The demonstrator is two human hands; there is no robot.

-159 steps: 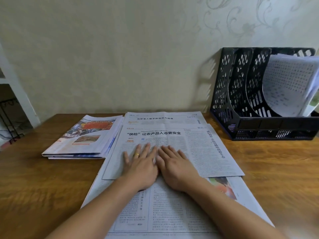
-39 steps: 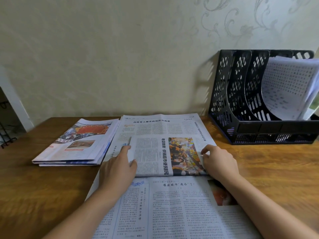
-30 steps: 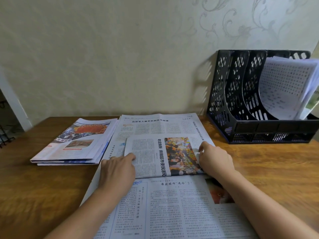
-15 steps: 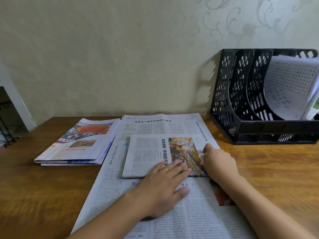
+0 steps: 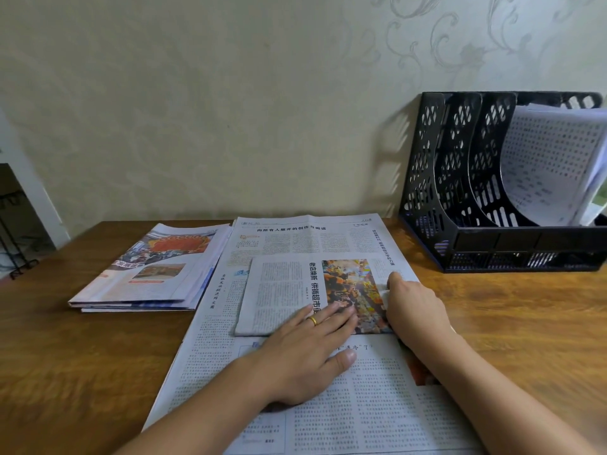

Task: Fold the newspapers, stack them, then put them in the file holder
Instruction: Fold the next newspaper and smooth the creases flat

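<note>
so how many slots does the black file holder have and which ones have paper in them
3 slots show in the file holder, side by side. The left and middle look empty; the right one holds curled printed sheets. The frame's edge crops it, so more may be hidden.

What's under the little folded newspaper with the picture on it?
The folded newspaper lies on a big open newspaper spread flat on the table. The left hand presses it down. Whatever lies under the open sheet is hidden.
</note>
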